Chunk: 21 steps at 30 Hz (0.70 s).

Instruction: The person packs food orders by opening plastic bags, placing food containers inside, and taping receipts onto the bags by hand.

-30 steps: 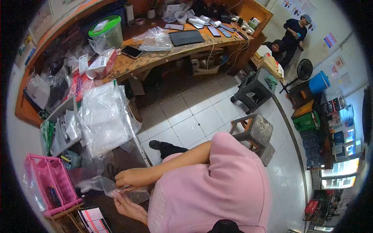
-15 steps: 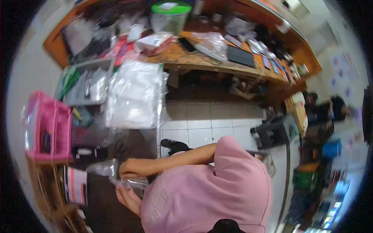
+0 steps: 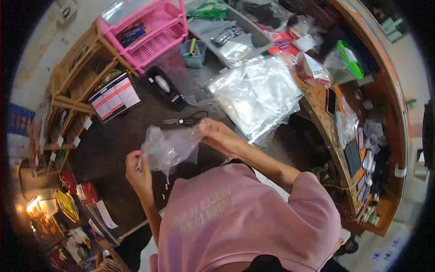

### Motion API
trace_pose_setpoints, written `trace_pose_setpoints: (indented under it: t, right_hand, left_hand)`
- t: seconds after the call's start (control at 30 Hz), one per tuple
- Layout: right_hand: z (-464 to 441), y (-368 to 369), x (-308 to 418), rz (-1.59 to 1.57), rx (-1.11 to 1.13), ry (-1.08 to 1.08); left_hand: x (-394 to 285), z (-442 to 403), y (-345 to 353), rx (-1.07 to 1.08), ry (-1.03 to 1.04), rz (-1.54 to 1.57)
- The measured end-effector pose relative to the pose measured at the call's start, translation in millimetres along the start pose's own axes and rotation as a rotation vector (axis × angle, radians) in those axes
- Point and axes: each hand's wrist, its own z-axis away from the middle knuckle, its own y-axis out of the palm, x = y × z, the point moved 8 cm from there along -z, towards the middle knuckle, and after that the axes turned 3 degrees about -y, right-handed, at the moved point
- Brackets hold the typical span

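A clear plastic bag (image 3: 168,147) is stretched between my two hands above the dark table. My left hand (image 3: 139,168) pinches its left edge, with fingers closed on the film. At the opposite edge, my right hand (image 3: 216,135) grips the bag near its corner. Just beyond the bag lie scissors with dark handles (image 3: 192,119), close to my right fingers. A black tape dispenser (image 3: 166,89) sits farther back. To the right of it is a stack of clear plastic sheets or bags (image 3: 256,93).
A pink rack (image 3: 149,50), a grey tray (image 3: 258,34) and a small tub with pens (image 3: 193,56) line the back. Wooden shelves (image 3: 84,68) and a printed calendar-like card (image 3: 115,97) stand left. A wooden counter (image 3: 319,102) runs along the right. Another person's arm (image 3: 111,254) shows at lower left.
My view has swung left, bringing the shelves and the table's left side in. My hands, close together before, have moved apart, and the plastic bag is now spread between them.
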Motion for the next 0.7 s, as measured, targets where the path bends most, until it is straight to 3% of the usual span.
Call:
trace_pose_setpoints:
  t: [0.1, 0.2, 0.23, 0.27, 0.37, 0.43, 0.5, 0.53, 0.57, 0.7]
  right_hand:
    - [-11, 29, 6, 0.494, 0.15, -0.011]
    - [-19, 10, 30, 0.422, 0.102, 0.009]
    - [-18, 1, 40, 0.394, 0.104, 0.003]
    - [-11, 12, 51, 0.619, 0.247, -0.201]
    - [-12, 0, 85, 1.01, 0.143, -0.391]
    - [-11, 10, 87, 1.114, 0.075, -0.374]
    - [-10, 27, 82, 1.5, 0.136, -0.636]
    - [-7, 37, 79, 1.69, 0.157, -0.782]
    - [-8, 41, 77, 1.72, 0.124, -0.783]
    - [-24, 40, 70, 1.8, 0.069, -0.77]
  left_hand:
    - [-29, 4, 32, 0.15, 0.036, 0.019]
    - [37, -9, 10, 0.107, -0.269, -0.486]
    - [33, -13, -1, 0.037, -0.197, -0.423]
    - [25, -15, -17, -0.032, -0.126, -0.366]
    - [-24, -15, -33, -0.227, -0.031, -0.294]
    - [-55, -22, -27, -0.228, -0.062, -0.168]
    - [-75, -21, -8, -0.209, 0.279, -0.451]
    - [-68, -21, 3, -0.096, 0.213, -0.287]
    - [-63, -19, 15, 0.018, 0.149, -0.117]
    - [-65, -12, 39, 0.122, 0.089, -0.212]
